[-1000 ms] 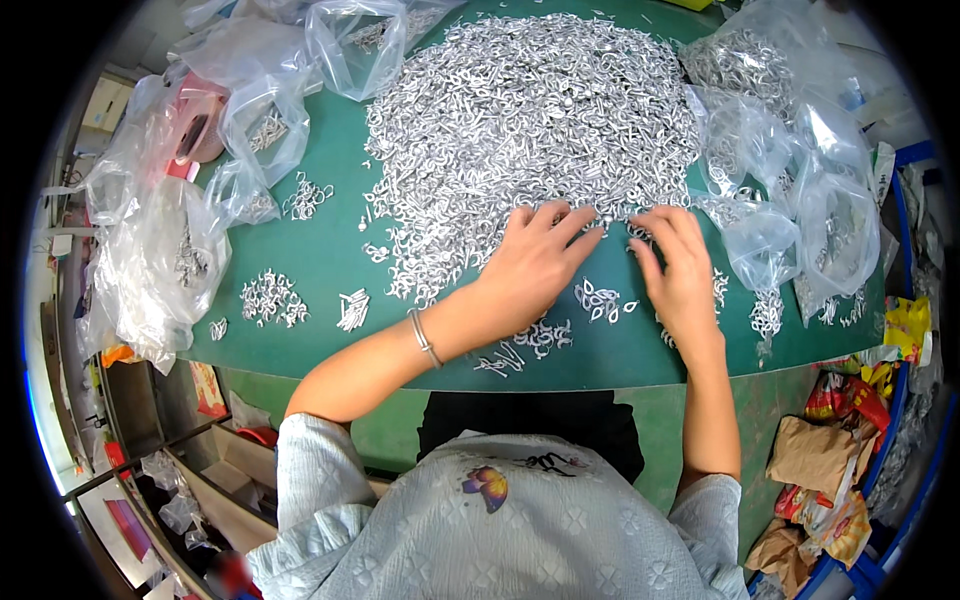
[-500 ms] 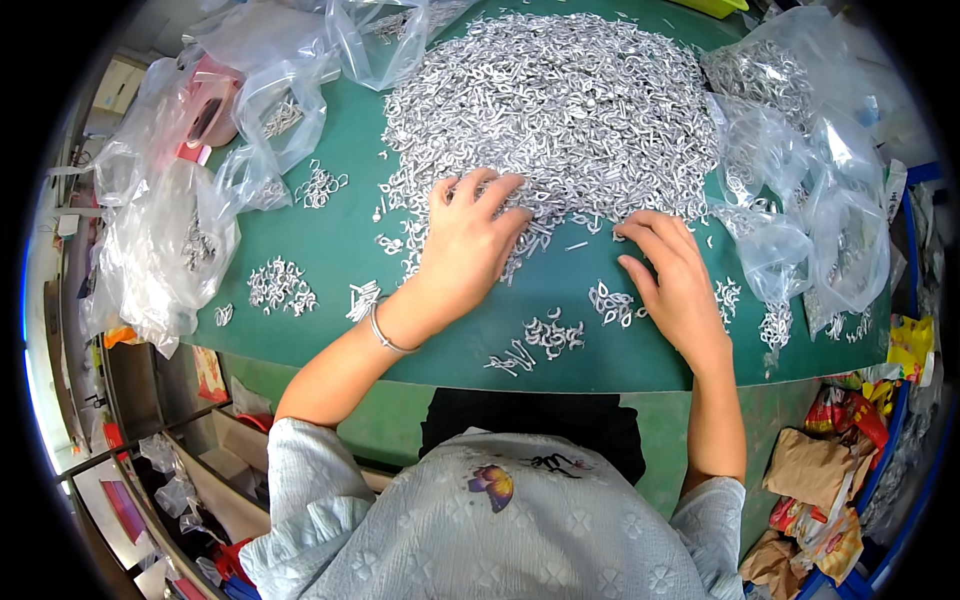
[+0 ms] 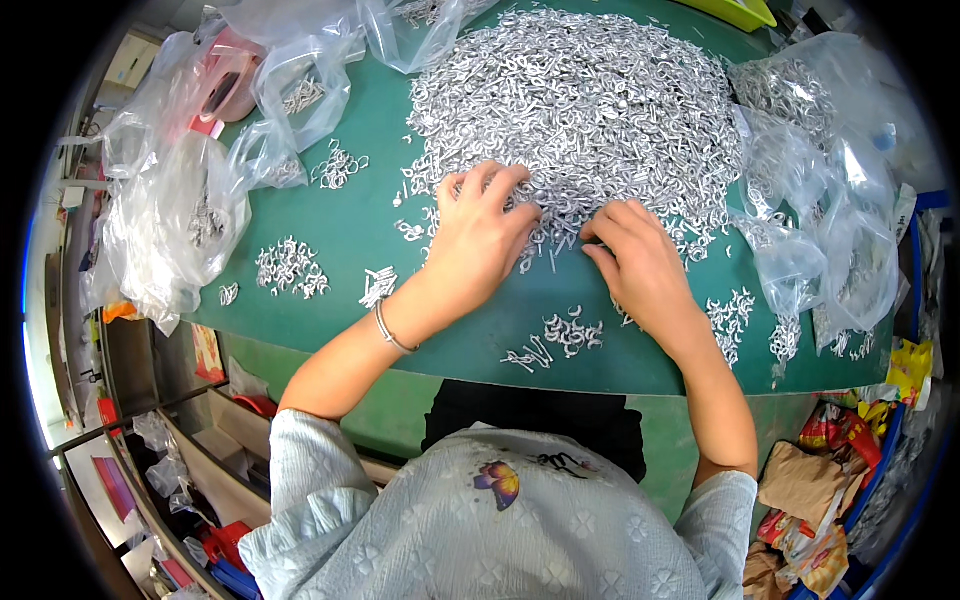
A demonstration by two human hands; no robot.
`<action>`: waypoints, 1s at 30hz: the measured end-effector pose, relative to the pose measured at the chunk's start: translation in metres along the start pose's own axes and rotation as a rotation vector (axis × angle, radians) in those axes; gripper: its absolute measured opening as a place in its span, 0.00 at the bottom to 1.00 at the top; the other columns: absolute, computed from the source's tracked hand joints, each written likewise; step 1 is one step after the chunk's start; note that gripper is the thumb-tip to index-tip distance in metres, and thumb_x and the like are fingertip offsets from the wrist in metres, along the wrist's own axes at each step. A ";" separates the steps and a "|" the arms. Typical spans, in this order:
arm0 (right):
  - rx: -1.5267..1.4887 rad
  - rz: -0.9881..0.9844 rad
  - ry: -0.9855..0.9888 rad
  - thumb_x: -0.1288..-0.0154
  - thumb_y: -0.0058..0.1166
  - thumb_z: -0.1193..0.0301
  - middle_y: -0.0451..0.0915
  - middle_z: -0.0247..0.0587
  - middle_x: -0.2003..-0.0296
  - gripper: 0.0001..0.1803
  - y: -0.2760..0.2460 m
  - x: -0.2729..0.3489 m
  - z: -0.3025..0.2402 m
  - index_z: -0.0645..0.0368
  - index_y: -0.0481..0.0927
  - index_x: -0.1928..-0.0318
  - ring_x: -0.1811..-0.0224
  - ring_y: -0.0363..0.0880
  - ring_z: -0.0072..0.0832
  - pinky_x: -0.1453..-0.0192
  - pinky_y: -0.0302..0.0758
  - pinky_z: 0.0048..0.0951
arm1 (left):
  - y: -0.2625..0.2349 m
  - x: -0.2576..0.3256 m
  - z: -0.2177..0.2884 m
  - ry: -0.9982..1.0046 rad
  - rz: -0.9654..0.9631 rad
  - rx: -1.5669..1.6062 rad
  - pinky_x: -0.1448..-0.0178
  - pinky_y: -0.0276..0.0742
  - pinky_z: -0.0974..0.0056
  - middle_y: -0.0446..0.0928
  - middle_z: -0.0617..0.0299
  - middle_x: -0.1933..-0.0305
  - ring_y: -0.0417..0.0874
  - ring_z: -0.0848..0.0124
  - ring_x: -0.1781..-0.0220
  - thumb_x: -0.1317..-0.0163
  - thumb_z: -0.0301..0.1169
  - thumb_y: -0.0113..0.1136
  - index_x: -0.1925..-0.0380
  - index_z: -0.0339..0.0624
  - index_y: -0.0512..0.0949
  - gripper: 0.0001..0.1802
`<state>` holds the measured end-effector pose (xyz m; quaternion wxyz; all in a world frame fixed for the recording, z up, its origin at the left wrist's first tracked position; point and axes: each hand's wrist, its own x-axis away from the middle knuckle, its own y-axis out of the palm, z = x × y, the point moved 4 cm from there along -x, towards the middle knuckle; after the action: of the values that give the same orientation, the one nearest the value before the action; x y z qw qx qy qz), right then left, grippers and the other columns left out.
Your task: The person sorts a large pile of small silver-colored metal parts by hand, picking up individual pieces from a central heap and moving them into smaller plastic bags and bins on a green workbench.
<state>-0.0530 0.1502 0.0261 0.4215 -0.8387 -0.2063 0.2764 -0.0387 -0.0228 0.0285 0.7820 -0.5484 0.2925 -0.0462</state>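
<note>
silver-coloured metal pieces make one large heap [image 3: 580,110] on the green tabletop [image 3: 460,355], lying just beyond the two hands and running down to meet them at its near edge. the left hand [image 3: 482,230] has its fingers bent and spread, the tips down among the pieces at the heap's near left edge; whether they grip any, i cannot tell. the right hand [image 3: 634,262] is at the near edge too, to the right of the other, thumb and forefinger a narrow gap apart; whether a piece sits between them, i cannot tell.

the pieces in the heap are too many to count. to the left of the left forearm lie four small groups: one of loops [image 3: 340,166], one of crescents [image 3: 292,268], one tiny cluster [image 3: 229,294] and one of short rods [image 3: 379,286], the last near the wrist. between the forearms are two more, one of crescents [image 3: 572,331] and one of slim pieces [image 3: 528,353], plus a few bits partly hidden under the right hand. one loose group [image 3: 730,322] lies just right of the right forearm. there is one bracelet [image 3: 392,330], on the left wrist, and one pink container [image 3: 232,82] at the far left.
</note>
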 end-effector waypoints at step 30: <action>0.005 -0.116 0.059 0.47 0.58 0.82 0.75 0.43 0.65 0.09 -0.013 0.021 0.006 0.62 0.77 0.64 0.57 0.73 0.40 0.52 0.70 0.37 | -0.001 0.003 -0.004 0.014 -0.033 0.078 0.40 0.60 0.52 0.71 0.58 0.45 0.70 0.57 0.41 0.46 0.28 0.65 0.54 0.47 0.78 0.18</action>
<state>-0.0420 0.1731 0.0280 0.4449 -0.8321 -0.2411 0.2271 -0.0377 -0.0276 0.0268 0.7999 -0.5219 0.2868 -0.0743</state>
